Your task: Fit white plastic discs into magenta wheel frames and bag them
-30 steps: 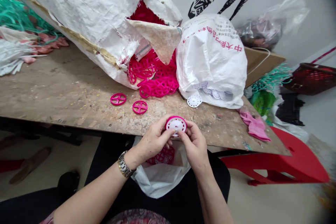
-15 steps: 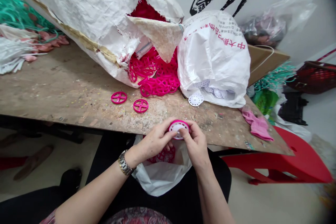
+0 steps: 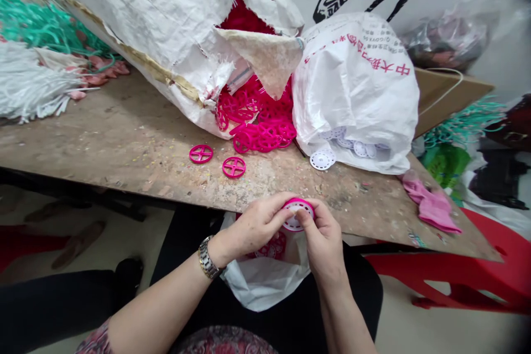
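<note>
Both hands hold a magenta plastic ring fitted with a white perforated disc just past the table's near edge, tilted so that its rim faces up. My left hand grips it from the left, and my right hand pinches it from the right. Below them, a white plastic bag lies open on my lap with magenta pieces inside. Two loose magenta rings lie on the worn wooden table, and a white disc lies at a bag's mouth.
A torn woven sack spills a heap of magenta rings. Beside it, a white bag holds white discs. A pink cloth lies at the right, above a red plastic stool. Green plastic strands lie at the far left.
The view has swung, shifting the table rightward in the picture. The held ring has moved lower and right, and it is now tilted with more of its rim showing.
</note>
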A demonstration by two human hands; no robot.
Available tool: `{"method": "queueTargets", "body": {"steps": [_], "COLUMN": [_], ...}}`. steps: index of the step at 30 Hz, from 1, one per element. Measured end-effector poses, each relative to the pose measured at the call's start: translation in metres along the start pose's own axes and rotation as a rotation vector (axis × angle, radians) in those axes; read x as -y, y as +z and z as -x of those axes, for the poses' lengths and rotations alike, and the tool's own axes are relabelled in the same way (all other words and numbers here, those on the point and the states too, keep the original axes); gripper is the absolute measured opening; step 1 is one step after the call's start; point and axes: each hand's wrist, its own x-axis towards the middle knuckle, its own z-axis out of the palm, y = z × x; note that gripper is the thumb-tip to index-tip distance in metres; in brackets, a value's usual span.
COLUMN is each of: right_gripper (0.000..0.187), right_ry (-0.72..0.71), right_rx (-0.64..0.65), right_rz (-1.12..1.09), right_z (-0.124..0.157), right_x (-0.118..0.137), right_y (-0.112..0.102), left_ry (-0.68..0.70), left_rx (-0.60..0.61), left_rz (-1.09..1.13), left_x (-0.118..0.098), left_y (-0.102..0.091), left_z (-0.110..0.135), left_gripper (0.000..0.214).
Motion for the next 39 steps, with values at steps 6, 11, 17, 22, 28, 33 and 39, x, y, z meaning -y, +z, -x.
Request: {"method": "queueTargets", "body": {"steps": [6,11,17,22,28,33,39], "right_gripper": [0.016,0.017,0.018,0.019,0.034,0.033,0.023], "right_ry": [-0.033,-0.1,-0.228,-0.162,-0.005,0.064,0.051], "right_rx": [0.225,0.49,0.424,0.336,0.19,0.194,0.114], "right_rz": [0.191,0.553,0.699,0.577,0.262,0.132,0.029], "right_z": [0.013,0.03,0.026,0.013,-0.017,-0.039,-0.044], "right_x": [0.012,0.008,0.004,0.018,0.015,0.009,0.007], "right_y": [-0.012,-0.029,-0.048,-0.044,-0.019,-0.004,0.001], "left_ry": [0.067,-0.094,-0.255,-0.137,0.281,0.332,-0.106], "left_rx": [-0.104,-0.359,-0.386,-0.385,-0.245,-0.188,-0.215], "left_rz": [-0.489,-1.035,-1.26,-1.177,-0.784,-0.523,0.085], "left_x": [0.005,0.022,0.04,0.047,0.044,0.036,0.035], "left_y": [-0.037,-0.068,-0.07,-0.065,-0.034,-0.011,-0.008], "left_z": [0.002,-0.007,-0.015,-0.017,-0.016,-0.014,-0.019], "left_gripper": [0.044,0.046,0.044,0.054,0.076,0.076,0.054]}}
